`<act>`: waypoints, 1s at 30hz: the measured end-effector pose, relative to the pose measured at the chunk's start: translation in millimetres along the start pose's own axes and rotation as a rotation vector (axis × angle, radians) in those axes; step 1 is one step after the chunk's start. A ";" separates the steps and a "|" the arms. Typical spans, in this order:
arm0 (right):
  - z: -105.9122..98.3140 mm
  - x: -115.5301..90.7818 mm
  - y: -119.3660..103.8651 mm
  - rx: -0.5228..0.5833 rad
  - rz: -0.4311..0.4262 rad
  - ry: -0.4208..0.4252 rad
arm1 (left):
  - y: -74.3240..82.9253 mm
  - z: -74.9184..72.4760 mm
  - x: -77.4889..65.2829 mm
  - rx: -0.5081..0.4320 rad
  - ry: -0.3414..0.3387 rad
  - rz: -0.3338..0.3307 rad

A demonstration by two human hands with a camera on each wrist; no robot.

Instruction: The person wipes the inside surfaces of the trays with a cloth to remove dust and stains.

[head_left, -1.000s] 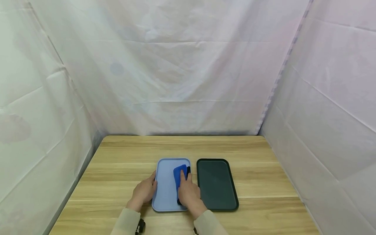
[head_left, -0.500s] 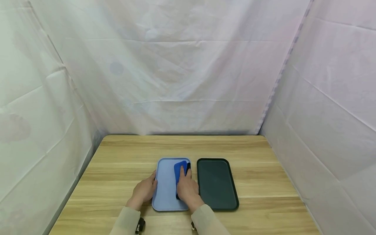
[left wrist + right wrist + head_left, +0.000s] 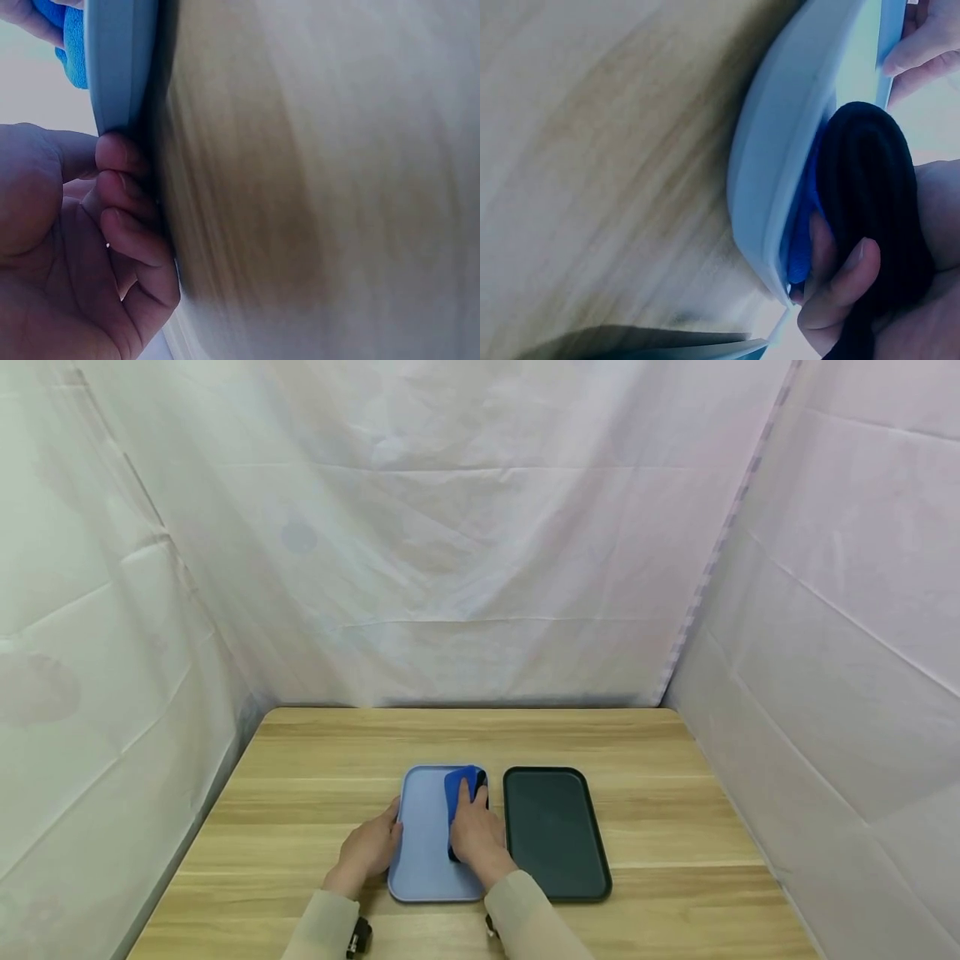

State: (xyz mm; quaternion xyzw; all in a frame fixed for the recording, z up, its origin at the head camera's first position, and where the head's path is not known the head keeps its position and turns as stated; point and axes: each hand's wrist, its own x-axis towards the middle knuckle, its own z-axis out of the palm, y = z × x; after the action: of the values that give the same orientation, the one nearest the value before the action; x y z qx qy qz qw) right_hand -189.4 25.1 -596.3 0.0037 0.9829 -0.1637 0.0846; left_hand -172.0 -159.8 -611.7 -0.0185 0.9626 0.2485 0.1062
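A light blue tray (image 3: 424,860) lies on the table, and my left hand (image 3: 367,846) grips its left rim. In the left wrist view the curled fingertips (image 3: 124,155) touch the rim's outer underside. Over the tray's right side my right hand (image 3: 477,835) holds a blue cloth (image 3: 455,783) with a black, thick, folded fabric piece (image 3: 481,777) along its right edge. The right index finger lies straight along the blue part. In the right wrist view other fingers (image 3: 859,274) curl round the black piece (image 3: 870,180); the blue cloth beneath lies against the tray wall.
A dark green tray (image 3: 557,835) stands just right of the blue one, with a narrow gap between them. Wooden tabletop (image 3: 300,785) surrounds both. White curtains (image 3: 480,568) hang at the back and both sides.
My right hand has slid the blue cloth away from me along the tray's right side, toward its far right corner. The left hand and both trays have stayed put.
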 end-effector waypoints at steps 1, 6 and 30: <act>0.2 1.1 0.0 -0.001 -0.003 0.001 | 0.1 0.2 0.1 -0.002 0.002 -0.002; -0.9 5.8 -0.6 -0.002 -0.013 0.007 | 1.5 -1.6 -1.1 -0.004 0.003 0.001; 5.5 18.7 -13.2 0.053 0.027 -0.007 | 2.1 -1.2 -3.0 0.002 0.028 0.019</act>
State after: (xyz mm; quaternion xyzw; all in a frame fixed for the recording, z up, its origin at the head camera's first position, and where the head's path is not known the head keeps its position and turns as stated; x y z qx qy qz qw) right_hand -207.4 10.5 -600.3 0.0184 0.9777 -0.1887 0.0903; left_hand -169.5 -158.6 -609.1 -0.0129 0.9645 0.2480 0.0903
